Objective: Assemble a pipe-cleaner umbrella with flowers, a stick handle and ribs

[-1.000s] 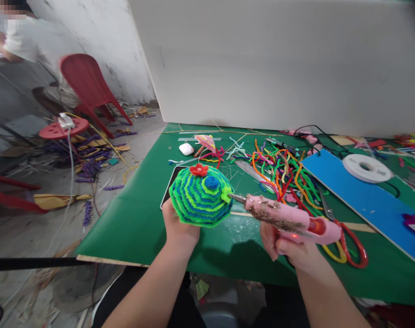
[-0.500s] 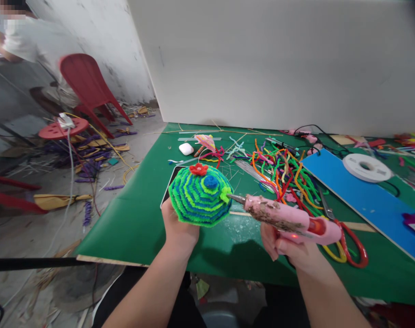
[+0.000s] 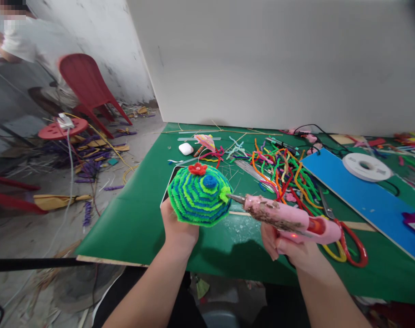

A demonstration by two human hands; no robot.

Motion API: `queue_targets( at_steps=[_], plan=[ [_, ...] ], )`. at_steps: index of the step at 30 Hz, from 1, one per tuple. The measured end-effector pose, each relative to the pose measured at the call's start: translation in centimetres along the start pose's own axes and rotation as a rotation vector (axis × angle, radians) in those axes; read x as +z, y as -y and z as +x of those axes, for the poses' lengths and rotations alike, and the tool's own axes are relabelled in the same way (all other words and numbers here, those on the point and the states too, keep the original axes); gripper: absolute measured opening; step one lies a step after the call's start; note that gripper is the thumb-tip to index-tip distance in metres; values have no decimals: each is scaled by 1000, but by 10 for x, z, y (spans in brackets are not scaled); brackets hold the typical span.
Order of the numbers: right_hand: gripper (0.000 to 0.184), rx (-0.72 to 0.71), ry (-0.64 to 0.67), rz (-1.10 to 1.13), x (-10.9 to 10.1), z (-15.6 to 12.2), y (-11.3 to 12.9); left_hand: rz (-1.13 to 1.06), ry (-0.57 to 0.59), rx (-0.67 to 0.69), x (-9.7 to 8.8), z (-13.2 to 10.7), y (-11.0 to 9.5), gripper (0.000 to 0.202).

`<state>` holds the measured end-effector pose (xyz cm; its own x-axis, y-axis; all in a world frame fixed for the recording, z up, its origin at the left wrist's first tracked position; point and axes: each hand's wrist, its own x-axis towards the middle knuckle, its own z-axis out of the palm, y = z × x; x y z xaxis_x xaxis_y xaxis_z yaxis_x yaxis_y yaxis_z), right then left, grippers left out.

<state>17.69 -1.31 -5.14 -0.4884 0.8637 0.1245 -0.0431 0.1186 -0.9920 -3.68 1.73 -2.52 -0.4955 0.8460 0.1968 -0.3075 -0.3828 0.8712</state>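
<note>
A dome coiled from green and blue pipe cleaners (image 3: 197,205), like a small umbrella top, rests in my left hand (image 3: 180,230); the fingers are mostly hidden beneath it. On the dome sit a red flower (image 3: 197,169), a blue round piece (image 3: 210,182) and a bright green bow-like piece (image 3: 225,194). My right hand (image 3: 285,243) is wrapped round the handle of a pink hot glue gun (image 3: 279,214) with brown grime on its barrel. Its metal nozzle points left and appears to touch the green piece. A red light glows on the gun.
Scissors (image 3: 356,246) with red and yellow handles lie right of the glue gun. Behind are loose pipe cleaners (image 3: 289,175), a white ribbon spool (image 3: 366,167) on a blue board (image 3: 351,196), and a white case (image 3: 186,149). Another person (image 3: 40,41) sits at far left.
Almost nothing differs. The dome has shifted very slightly left with my left hand; the glue gun stays at the green piece.
</note>
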Motion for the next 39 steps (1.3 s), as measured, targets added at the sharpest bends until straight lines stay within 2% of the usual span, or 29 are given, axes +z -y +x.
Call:
queue_targets(
  at_steps=[11, 23, 34, 39],
  plan=[
    [35, -16, 4, 7, 0, 0, -1, -24, 7, 28, -1, 0, 1, 20],
    [38, 13, -10, -8, 2, 1, 1, 79, -15, 8, 1, 1, -1, 29],
    [33, -15, 9, 20, 1, 1, -1, -18, -1, 1, 0, 0, -1, 23],
    [33, -14, 27, 28, 1, 2, 2, 5, 14, 28, -1, 0, 0, 21]
  ],
)
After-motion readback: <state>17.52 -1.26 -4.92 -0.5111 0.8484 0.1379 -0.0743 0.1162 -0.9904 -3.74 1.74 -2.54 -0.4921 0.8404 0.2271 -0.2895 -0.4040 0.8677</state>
